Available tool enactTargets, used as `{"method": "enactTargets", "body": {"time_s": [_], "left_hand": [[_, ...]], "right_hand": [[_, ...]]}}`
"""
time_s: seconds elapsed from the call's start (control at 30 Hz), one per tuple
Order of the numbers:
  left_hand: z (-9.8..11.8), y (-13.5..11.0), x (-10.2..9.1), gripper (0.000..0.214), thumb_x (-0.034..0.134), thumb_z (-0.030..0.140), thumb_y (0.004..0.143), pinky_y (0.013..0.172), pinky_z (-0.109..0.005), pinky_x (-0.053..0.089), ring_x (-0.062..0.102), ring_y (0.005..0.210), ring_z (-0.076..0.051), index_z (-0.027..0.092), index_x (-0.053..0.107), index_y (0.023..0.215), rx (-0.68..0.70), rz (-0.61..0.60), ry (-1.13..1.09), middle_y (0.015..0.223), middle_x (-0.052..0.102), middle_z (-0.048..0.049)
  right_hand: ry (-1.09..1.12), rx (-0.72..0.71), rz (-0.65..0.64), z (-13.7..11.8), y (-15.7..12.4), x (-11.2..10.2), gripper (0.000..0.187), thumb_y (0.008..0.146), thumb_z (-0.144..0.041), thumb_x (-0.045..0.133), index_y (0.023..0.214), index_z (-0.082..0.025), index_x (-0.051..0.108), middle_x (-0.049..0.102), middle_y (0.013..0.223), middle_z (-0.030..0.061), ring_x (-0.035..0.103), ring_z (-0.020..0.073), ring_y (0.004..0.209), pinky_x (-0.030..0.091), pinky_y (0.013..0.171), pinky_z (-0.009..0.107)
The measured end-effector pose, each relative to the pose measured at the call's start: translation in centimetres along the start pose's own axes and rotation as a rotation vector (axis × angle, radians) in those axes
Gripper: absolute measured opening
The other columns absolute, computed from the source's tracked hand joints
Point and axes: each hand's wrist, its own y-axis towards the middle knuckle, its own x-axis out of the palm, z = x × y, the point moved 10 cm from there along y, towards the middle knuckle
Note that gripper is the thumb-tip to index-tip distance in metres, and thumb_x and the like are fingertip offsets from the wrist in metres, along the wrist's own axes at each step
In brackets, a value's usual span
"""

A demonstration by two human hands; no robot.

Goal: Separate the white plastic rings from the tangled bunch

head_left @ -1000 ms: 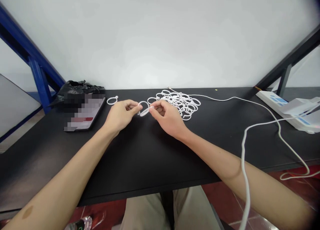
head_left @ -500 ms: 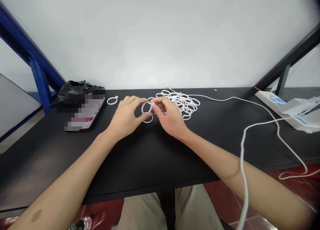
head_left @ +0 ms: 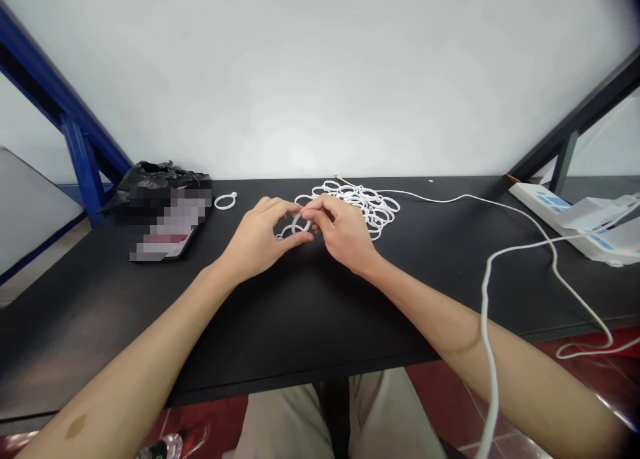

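Between my two hands is a white ring, raised a little off the black desk. My left hand curves round it from the left, index finger at its top and thumb at its lower edge. From the right, the thumb and fingertips of my right hand pinch the ring, hiding part of it. More white rings show behind and below the held one. Just beyond my right hand lies a heap of white rings, partly covered by that hand. One separate white ring with a small knob rests left of my left hand.
A phone-like dark slab, partly pixelated, and a crumpled black bag lie at the left. A white cable loops across the right side, over my right forearm. A white box-like device stands at the far right.
Both hands have shifted slightly right and closer together. The held ring has turned and moved right, and my left fingers now reach further round it.
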Motion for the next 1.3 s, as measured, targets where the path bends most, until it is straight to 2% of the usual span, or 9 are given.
{"method": "enactTargets", "body": {"time_s": [0.17,0.33,0.43,0.57,0.67,0.77,1.03,1.2,1.3], "left_hand": [[-2.8,0.3,-1.0,0.037,0.063,0.047,0.087,0.086,-0.039,0.049,0.058,0.1,-0.026,0.023,0.066,0.114,-0.1,0.032,0.079,0.108,0.068,-0.0066],[-8.9,-0.4,-3.8,0.045,0.057,0.051,0.086,0.099,-0.054,0.041,0.05,0.118,-0.04,0.021,0.066,0.118,-0.343,0.157,0.39,0.121,0.063,-0.0171],[-10.0,-0.7,-4.7,0.055,0.057,0.056,0.085,0.1,-0.059,0.039,0.045,0.124,-0.044,0.019,0.063,0.125,-0.41,0.169,0.405,0.129,0.06,-0.0197],[-7.5,-0.3,-4.3,0.05,0.056,0.052,0.087,0.103,-0.053,0.041,0.049,0.124,-0.038,0.017,0.063,0.123,-0.341,0.151,0.274,0.127,0.064,-0.0167],[-4.9,0.0,-1.9,0.049,0.054,0.052,0.089,0.096,-0.043,0.049,0.062,0.107,-0.027,0.019,0.061,0.125,-0.259,0.05,0.006,0.123,0.068,-0.0104],[-3.0,0.0,0.5,0.052,0.055,0.052,0.089,0.089,-0.038,0.052,0.066,0.097,-0.023,0.02,0.058,0.129,-0.197,-0.057,-0.147,0.115,0.07,-0.0081],[-2.6,0.1,0.9,0.049,0.06,0.046,0.088,0.083,-0.037,0.053,0.066,0.09,-0.022,0.022,0.058,0.131,-0.111,-0.059,-0.075,0.11,0.071,-0.0068],[-1.9,0.1,0.9,0.048,0.061,0.042,0.087,0.078,-0.035,0.052,0.064,0.085,-0.021,0.024,0.059,0.131,-0.052,-0.08,-0.035,0.106,0.069,-0.0054],[-1.4,0.0,1.5,0.046,0.065,0.042,0.085,0.08,-0.036,0.051,0.062,0.087,-0.022,0.025,0.061,0.128,-0.008,-0.136,-0.024,0.103,0.068,-0.0047]], "right_hand": [[-0.115,0.097,-0.041,1.3,-0.5,0.6,0.034,0.097,-0.042,0.053,0.121,-0.02,0.058,0.068,0.095,0.0035,0.063,0.0156,0.08,0.05,0.078,0.033],[-0.486,-0.067,-0.291,0.8,-1.4,3.4,0.021,0.092,-0.036,0.063,0.104,-0.018,0.067,0.061,0.107,0.0096,0.055,0.025,0.106,0.046,0.095,0.042],[-0.527,-0.068,-0.333,1.1,-1.4,3.8,0.011,0.092,-0.029,0.063,0.092,-0.019,0.067,0.059,0.105,0.0088,0.055,0.0233,0.102,0.046,0.092,0.04],[-0.337,-0.025,-0.226,0.8,-0.8,2.6,0.012,0.094,-0.025,0.059,0.083,-0.019,0.062,0.061,0.094,0.0042,0.057,0.0179,0.091,0.046,0.087,0.034],[-0.109,0.056,-0.096,0.8,-0.4,1.4,0.015,0.095,-0.03,0.056,0.084,-0.02,0.059,0.063,0.086,0.0002,0.058,0.0146,0.079,0.046,0.078,0.03],[0.023,0.119,-0.073,0.9,-0.5,1.3,0.015,0.095,-0.03,0.054,0.084,-0.021,0.058,0.064,0.079,-0.0024,0.057,0.0127,0.071,0.044,0.071,0.028],[0.037,0.106,-0.166,0.8,-0.8,2.4,0.022,0.096,-0.034,0.053,0.079,-0.02,0.058,0.063,0.08,-0.0015,0.057,0.0129,0.075,0.046,0.074,0.029],[0.095,0.168,-0.042,1.8,-0.7,1.1,0.03,0.089,-0.043,0.063,0.109,-0.021,0.057,0.065,0.094,0.0013,0.063,0.0129,0.076,0.052,0.071,0.029],[0.017,0.077,-0.035,1.1,-0.4,0.7,0.022,0.091,-0.039,0.061,0.105,-0.022,0.062,0.067,0.094,0.0018,0.063,0.0135,0.078,0.052,0.073,0.029]]}}
